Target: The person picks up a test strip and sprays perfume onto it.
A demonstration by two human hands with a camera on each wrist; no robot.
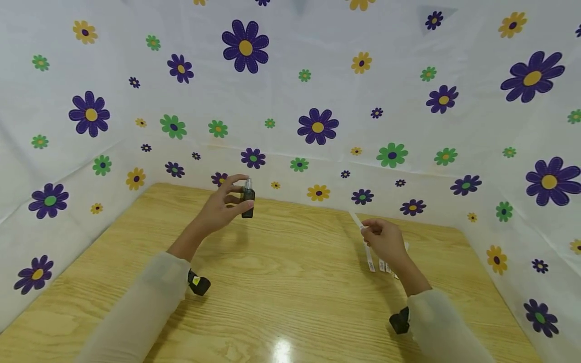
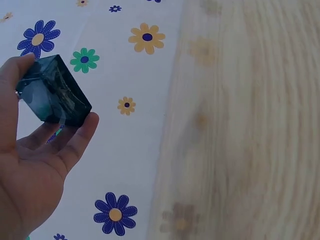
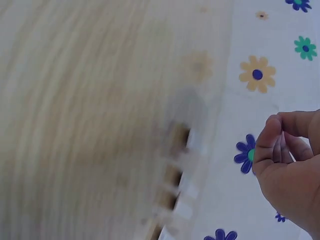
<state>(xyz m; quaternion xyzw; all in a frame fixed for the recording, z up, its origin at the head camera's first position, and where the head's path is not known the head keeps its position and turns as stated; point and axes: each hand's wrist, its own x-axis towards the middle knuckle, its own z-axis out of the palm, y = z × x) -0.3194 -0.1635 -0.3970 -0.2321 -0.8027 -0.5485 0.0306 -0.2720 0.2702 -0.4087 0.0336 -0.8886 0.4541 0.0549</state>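
My left hand (image 1: 218,209) holds a small dark glass spray bottle (image 1: 247,202) upright above the far left part of the table. One finger reaches the bottle's clear, silvery top while the thumb is against its side. In the left wrist view the bottle's dark teal base (image 2: 59,95) is turned to the camera, between thumb and fingers. Over on the right, my right hand (image 1: 385,243) pinches a thin white paper strip (image 1: 355,219) that points up and left. Several similar strips (image 1: 382,265) lie under and beside that hand, partly hidden by it. In the right wrist view the fingertips (image 3: 274,122) meet.
The wood-grain table (image 1: 272,282) ends at a white flower-patterned cloth (image 1: 281,101) that rises at the back and both sides. A black wrist device (image 1: 198,283) shows by the left sleeve and another (image 1: 400,320) by the right.
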